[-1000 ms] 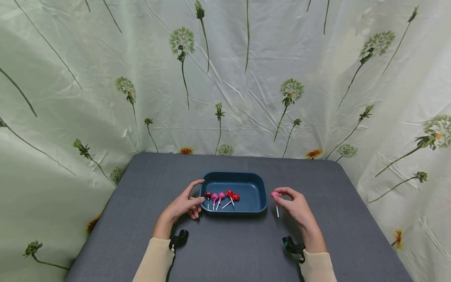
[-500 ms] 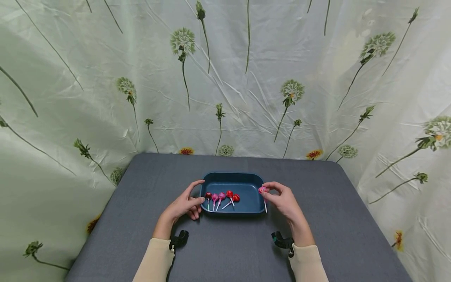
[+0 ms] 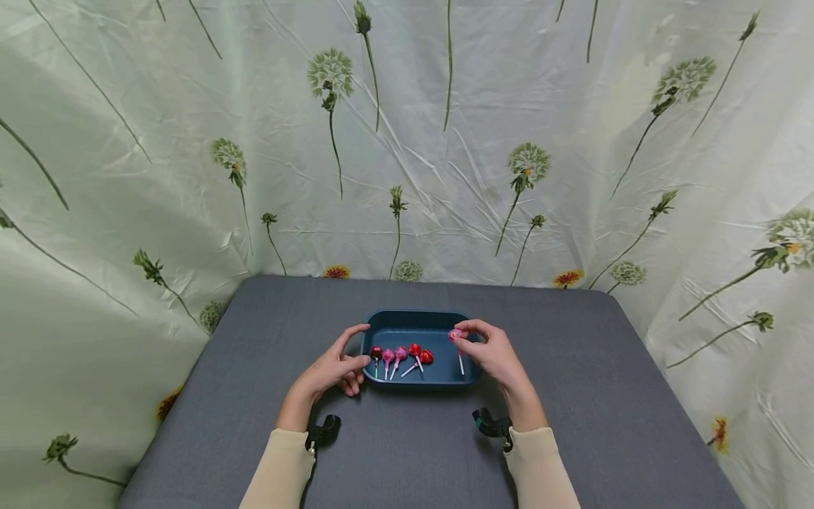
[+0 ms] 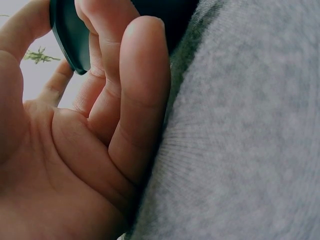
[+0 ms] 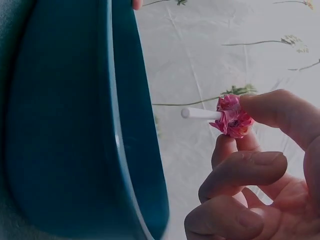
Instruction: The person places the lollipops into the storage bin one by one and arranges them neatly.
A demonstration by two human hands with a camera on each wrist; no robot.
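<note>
A dark blue tray lies on the table in the head view. At its left end, my left hand holds the rim between thumb and index finger, the other fingers bent below. My right hand pinches a pink-wrapped lollipop by its head, above the tray's right part. Its white stick points down toward the tray. In the right wrist view, the lollipop sits between thumb and fingertips, apart from the tray wall. Inside the tray's left half lie a dark red lollipop, pink ones and red ones.
The tray stands on a grey cloth-covered table. Behind and beside it hangs a pale curtain with dandelion prints. Both wrists carry black camera mounts below the beige sleeves.
My right hand has moved left with the pink lollipop, from beside the tray across its right rim to above its inside. The left hand and tray have stayed still.
</note>
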